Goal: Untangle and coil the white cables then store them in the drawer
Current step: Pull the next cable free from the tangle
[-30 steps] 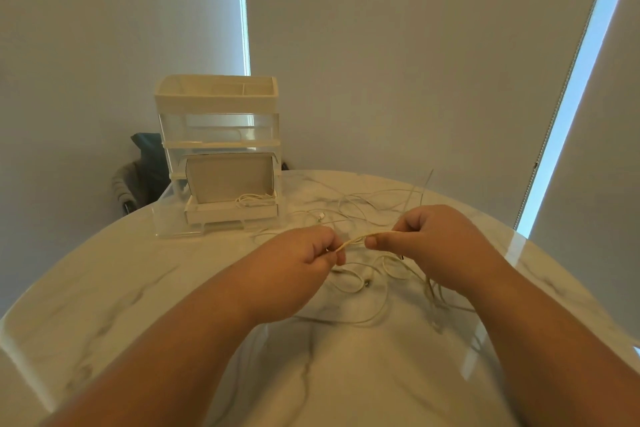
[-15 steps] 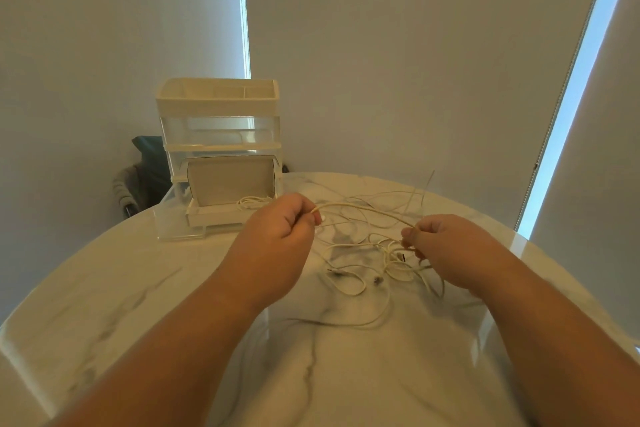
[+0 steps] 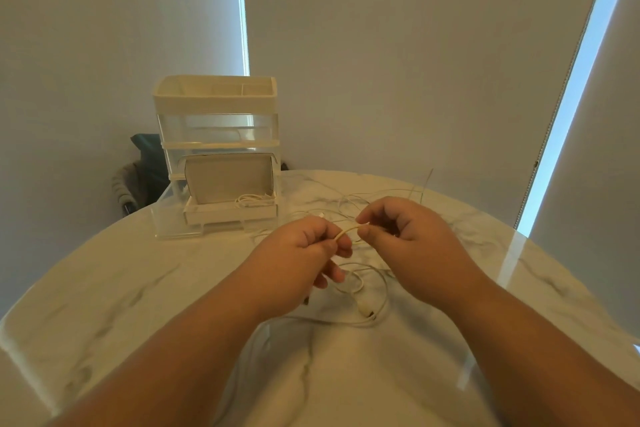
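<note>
One coiled cable (image 3: pixel 251 200) already lies in the open drawer (image 3: pixel 221 215), well beyond the left hand (image 3: pixel 301 253); the rest looks unsorted. The left hand and right hand (image 3: pixel 408 239) each pinch, fingers curled, a short span of white cable (image 3: pixel 347 231) stretched between them. The loose tangle (image 3: pixel 372 302) sprawls on the table (image 3: pixel 138 288) beneath and beyond both hands.

A round white marble table (image 3: pixel 104 288) with grey veins fills the lower view, its glossy top catching window light. Behind the table hang pale roller blinds (image 3: pixel 415 62) with narrow daylight strips (image 3: pixel 581 62) between them; past the table's far left edge stands a dark chair (image 3: pixel 149 149) draped in cloth.
</note>
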`<state>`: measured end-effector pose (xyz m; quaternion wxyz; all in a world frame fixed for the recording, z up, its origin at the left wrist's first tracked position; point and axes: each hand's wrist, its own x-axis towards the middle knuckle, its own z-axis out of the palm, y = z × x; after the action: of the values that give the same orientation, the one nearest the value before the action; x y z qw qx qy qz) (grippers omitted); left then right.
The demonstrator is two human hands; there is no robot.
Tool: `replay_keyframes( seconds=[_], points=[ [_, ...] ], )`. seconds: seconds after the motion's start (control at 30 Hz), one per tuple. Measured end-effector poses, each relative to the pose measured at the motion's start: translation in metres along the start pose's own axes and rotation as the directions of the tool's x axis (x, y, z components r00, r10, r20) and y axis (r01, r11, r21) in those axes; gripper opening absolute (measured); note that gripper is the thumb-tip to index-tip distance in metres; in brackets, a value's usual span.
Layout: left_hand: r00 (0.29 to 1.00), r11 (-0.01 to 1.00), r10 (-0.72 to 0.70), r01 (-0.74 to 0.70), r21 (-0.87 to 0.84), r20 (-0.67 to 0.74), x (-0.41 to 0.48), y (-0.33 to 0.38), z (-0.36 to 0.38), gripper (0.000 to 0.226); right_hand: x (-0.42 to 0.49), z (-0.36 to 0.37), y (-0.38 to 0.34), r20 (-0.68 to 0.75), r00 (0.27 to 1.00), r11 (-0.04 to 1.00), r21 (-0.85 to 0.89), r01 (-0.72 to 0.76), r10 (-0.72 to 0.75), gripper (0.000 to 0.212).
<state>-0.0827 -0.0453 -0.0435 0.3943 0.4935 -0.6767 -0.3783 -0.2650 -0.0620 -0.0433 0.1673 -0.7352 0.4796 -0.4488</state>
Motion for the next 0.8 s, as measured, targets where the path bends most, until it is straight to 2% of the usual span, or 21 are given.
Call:
replay_keyframes(
  seconds=[0.13, 0.27, 0.4, 0.47, 0.67, 0.8],
  points=[
    [0.992, 0.969, -0.07, 0.094, -0.229, 0.109, 0.0, -0.001, 0.004, 0.021, -0.002, -0.001, -0.005, -0.004, 0.998, 0.994, -0.092, 0.067, -0.067, 0.008],
    [0.96, 0.846, -0.104, 0.222, -0.485, 0.258, -0.002, 0.003, 0.007, 0.023, -0.002, 0.001, -0.005, -0.035, 0.992, 0.99, -0.081, 0.114, -0.117, 0.009],
    [0.922, 0.73, -0.058, 0.301, -0.613, 0.383, -0.002, 0.006, 0.005, 0.031, -0.001, -0.001, -0.006, -0.051, 0.987, 0.988, -0.05, 0.148, -0.151, 0.014],
    [0.906, 0.711, -0.023, 0.312, -0.631, 0.423, -0.003, 0.007, 0.003, 0.032, -0.001, -0.002, -0.005, -0.059, 0.987, 0.989, -0.032, 0.145, -0.147, 0.018],
    [0.888, 0.746, -0.033, 0.327, -0.58, 0.458, -0.003, -0.002, -0.001, 0.032, -0.001, -0.003, -0.004, -0.092, 0.986, 0.991, -0.014, 0.137, -0.137, 0.021],
    [0.862, 0.795, -0.015, 0.318, -0.517, 0.506, -0.006, 0.001, -0.005, 0.023, 0.0, -0.002, -0.004, -0.089, 0.991, 0.993, 0.042, 0.108, -0.104, 0.013]
  ],
)
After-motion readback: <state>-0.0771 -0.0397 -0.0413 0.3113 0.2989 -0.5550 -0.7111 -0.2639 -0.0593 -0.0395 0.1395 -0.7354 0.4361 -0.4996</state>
